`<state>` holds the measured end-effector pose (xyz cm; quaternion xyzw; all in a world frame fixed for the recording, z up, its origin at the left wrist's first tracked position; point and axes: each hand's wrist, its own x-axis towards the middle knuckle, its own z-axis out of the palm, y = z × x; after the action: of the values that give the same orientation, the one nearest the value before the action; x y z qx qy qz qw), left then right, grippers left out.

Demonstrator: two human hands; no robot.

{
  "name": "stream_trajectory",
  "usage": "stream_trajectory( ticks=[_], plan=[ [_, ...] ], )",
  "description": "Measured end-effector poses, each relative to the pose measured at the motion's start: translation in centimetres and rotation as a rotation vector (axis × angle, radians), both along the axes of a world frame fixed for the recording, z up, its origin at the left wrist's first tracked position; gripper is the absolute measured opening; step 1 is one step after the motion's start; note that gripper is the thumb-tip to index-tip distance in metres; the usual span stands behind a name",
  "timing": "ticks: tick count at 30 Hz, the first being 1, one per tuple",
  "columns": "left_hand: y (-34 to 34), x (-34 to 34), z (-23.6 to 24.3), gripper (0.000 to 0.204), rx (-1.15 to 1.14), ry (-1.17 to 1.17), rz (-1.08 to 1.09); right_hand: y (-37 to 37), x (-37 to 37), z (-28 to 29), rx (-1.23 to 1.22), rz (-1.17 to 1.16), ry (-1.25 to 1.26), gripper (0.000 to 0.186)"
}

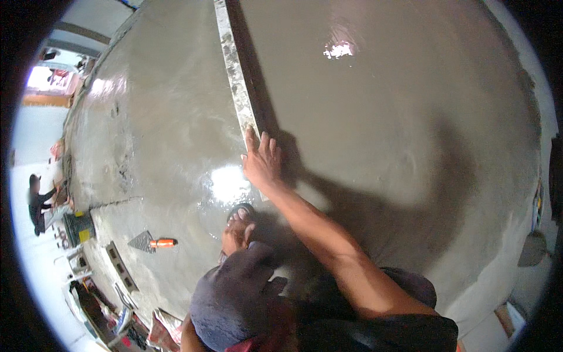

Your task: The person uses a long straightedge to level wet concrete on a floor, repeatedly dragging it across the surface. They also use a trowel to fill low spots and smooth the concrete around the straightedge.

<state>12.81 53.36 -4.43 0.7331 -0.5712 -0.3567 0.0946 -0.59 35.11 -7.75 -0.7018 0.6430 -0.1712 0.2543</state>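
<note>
We list one long, pale straightedge (pixel 234 76), its face blotched with dark grey. It lies on a smooth, wet grey floor (pixel 375 105), running from the top edge of the view down to a near end beside the wearer's foot.

We record one right hand (pixel 262 161), bare, set over the straightedge close to that near end. The grip is closed around the bar: thumb at the left side, index finger laid along the top face, the other fingers bent over the right. The left hand is out of view; its grip we cannot tell.

We note further: one sandalled foot (pixel 236 233), just left of the bar's near end; one grey trouser knee (pixel 234 293); one pointed trowel (pixel 153 242) with an orange handle, lying on the left; one grey block (pixel 120 267) with holes, near the trowel; one dark bucket (pixel 79 227) with yellow; and, beyond the bucket, one co-worker (pixel 40 205) in dark clothing.
</note>
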Motion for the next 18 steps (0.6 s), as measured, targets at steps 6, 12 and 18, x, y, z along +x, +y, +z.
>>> stream_trajectory(
  ticks=[6, 12, 18],
  plan=[
    [4.7, 2.6, 3.3, 0.026, -0.101, -0.148, 0.059, 0.3, 0.3, 0.5, 0.038, 0.052, -0.121, 0.079],
    [7.6, 8.8, 1.0, 0.027, -0.239, -0.235, -0.024, 0.3, 1.3, 0.7, 0.068, 0.048, -0.020, 0.081],
    [9.1, 12.8, -4.8, 0.025, -0.091, -0.094, -0.193, 0.2, 0.9, 1.1, 0.010, 0.027, 0.199, 0.084]
  ],
)
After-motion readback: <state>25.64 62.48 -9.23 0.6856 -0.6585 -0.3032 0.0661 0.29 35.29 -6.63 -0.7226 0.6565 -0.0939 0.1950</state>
